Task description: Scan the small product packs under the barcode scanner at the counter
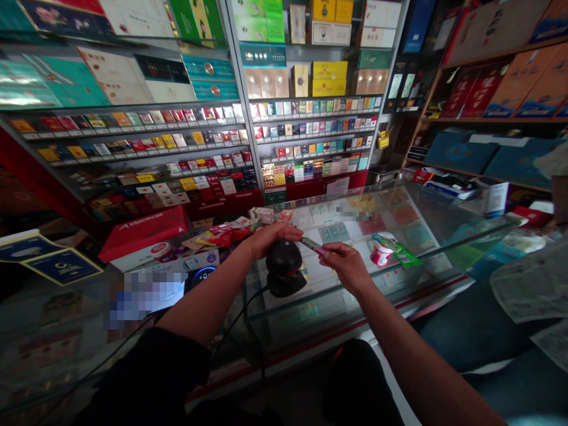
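A black desktop barcode scanner (pixel 284 260) with a rounded head stands on the glass counter, a cable running from its base. My left hand (pixel 271 236) lies along the far side of the scanner's head, fingers stretched out; I cannot tell how firmly it touches. Just right of the scanner, my right hand (pixel 344 263) pinches a thin, narrow green and purple packet (pixel 313 245) between thumb and fingers. The packet's far end points toward my left fingertips. To the right of that hand sit a pink and white cup (pixel 381 251) and a green packet (pixel 404 253).
Red snack bags (pixel 228 231) and a red and white box (pixel 146 236) lie left of the scanner. A lit screen (pixel 171 290) sits nearer me. Cigarette shelves (pixel 310 109) line the back wall. The glass counter (pixel 426 207) extends to the right.
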`<state>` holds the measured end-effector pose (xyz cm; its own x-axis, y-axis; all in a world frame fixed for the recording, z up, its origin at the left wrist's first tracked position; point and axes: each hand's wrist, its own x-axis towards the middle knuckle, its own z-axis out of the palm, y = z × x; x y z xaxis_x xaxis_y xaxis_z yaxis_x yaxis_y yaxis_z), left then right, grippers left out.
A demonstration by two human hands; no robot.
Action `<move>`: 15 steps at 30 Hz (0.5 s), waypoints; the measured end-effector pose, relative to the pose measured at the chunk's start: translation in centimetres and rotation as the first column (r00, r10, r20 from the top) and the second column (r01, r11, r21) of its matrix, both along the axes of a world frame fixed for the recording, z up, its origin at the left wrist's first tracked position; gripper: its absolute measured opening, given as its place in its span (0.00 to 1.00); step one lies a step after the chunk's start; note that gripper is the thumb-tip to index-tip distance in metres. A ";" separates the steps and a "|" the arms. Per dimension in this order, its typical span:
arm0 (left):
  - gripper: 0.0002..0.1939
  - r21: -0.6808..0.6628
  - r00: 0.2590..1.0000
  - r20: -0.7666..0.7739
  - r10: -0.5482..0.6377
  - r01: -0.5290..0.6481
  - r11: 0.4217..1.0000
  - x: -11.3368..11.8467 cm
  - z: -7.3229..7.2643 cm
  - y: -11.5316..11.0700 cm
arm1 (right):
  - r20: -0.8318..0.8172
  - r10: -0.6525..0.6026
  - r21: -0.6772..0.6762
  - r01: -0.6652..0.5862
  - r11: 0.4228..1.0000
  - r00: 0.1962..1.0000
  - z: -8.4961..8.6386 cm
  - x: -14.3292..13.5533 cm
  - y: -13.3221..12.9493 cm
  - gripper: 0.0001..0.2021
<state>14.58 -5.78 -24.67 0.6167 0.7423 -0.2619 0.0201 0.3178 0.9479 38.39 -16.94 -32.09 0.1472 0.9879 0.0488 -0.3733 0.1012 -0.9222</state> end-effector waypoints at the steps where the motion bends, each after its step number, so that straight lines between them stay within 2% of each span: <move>1: 0.34 0.012 1.000 -0.005 -0.012 0.012 1.000 0.0 -0.1 0.1 | -0.007 -0.020 -0.010 0.020 1.000 1.000 0.0 -0.1 -0.1 0.22; 6: 0.36 0.038 1.000 0.021 -0.018 0.017 0.999 -0.4 -0.1 0.2 | 0.000 -0.145 -0.039 0.145 0.989 0.989 -0.6 0.5 -0.9 0.24; 9: 0.35 0.060 0.998 0.060 0.007 -0.011 0.998 -0.9 0.2 -0.1 | 0.212 -0.254 -0.021 0.264 0.964 0.944 -1.1 2.1 -1.9 0.23; 10: 0.35 0.066 0.997 0.068 0.021 -0.026 0.998 -1.1 0.3 -0.2 | 0.322 -0.294 -0.008 0.313 0.950 0.900 -1.3 2.7 -2.3 0.22; 12: 0.35 0.074 0.996 0.072 0.060 -0.066 0.995 -1.5 0.4 -0.4 | 0.540 -0.364 0.037 0.411 0.911 0.759 -1.7 3.9 -3.1 0.21; 15: 0.34 0.105 0.985 0.054 0.164 -0.169 0.980 -1.8 0.6 -0.7 | 0.726 -0.434 0.143 0.500 0.854 0.533 -2.5 5.5 -4.0 0.19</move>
